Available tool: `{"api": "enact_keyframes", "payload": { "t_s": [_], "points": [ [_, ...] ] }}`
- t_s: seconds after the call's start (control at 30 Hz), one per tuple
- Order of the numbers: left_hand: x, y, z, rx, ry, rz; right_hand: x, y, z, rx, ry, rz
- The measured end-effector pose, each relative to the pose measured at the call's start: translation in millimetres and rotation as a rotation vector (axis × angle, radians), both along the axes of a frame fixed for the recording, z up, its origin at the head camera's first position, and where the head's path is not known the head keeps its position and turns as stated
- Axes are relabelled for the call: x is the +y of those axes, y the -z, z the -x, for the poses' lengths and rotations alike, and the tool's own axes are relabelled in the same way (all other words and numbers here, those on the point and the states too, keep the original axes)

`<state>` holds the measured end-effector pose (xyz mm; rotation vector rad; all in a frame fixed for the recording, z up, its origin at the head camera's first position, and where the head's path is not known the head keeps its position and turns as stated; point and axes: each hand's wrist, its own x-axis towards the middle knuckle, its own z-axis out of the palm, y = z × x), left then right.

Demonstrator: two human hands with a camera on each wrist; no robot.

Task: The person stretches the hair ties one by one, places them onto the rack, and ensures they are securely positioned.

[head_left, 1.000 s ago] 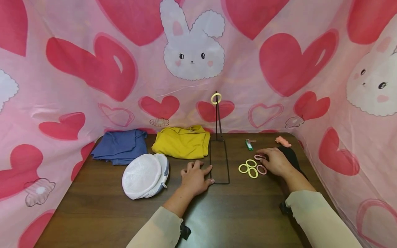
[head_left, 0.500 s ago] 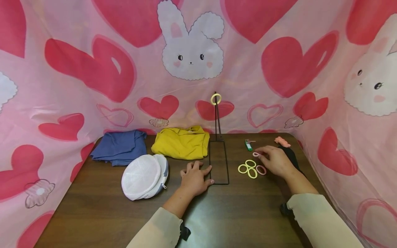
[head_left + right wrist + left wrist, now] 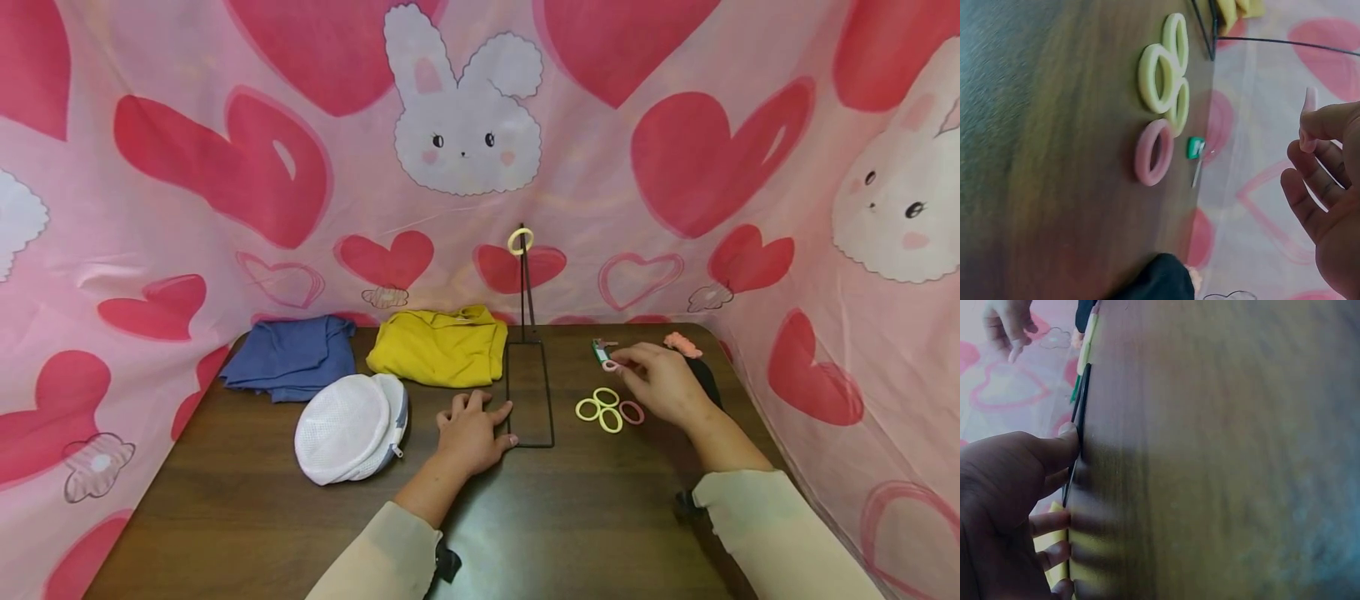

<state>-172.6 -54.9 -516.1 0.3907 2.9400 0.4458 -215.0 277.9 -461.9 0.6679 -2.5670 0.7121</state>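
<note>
Well, at the far left of my table (image 3: 525,533) lies a folded blue cloth (image 3: 288,357), with a round white mesh laundry bag (image 3: 341,429) just in front of it, its zip pull toward the right. A folded yellow cloth (image 3: 438,346) comes next. My left hand (image 3: 471,433) rests with fingers spread, grasping nothing; the left wrist view shows its thumb close up against the base of the black wire stand (image 3: 523,287). At the top of that stand is a single yellow hoop (image 3: 511,242), before a pink backdrop (image 3: 585,167) printed with hearts and rabbits. Further right, three pale yellow rings (image 3: 1147,78) lie in a touching cluster, a darker pink ring (image 3: 1142,153) just beside. Beyond them sits a green key tag (image 3: 1195,147) with a key; its white label is too small for me to read. From the head, the pale pink ring (image 3: 1311,98) in my right hand (image 3: 663,385) overlaps that tag; the right wrist view has it edge-on, raised off the table, pinched by thumb and finger. Behind this hand, partly hidden, lies something black (image 3: 705,379), near a coral coil (image 3: 683,345).
</note>
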Motion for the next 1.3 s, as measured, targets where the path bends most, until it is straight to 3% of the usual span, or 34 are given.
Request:
{"api": "enact_keyframes", "payload": {
  "t_s": [0.3, 0.83, 1.3],
  "points": [
    [-1, 2.2, -0.1, 0.004, 0.002, 0.005, -15, -18.0, -4.4, 0.042, -0.04, 0.067],
    [0, 1.8, -0.3, 0.015, 0.004, -0.005, -51, -69.8, -18.3, 0.133, -0.077, 0.129],
    [0, 1.0, -0.1, 0.015, 0.007, 0.002, -79, -117.7, -34.0, 0.22, -0.3, 0.268]
  ]
}}
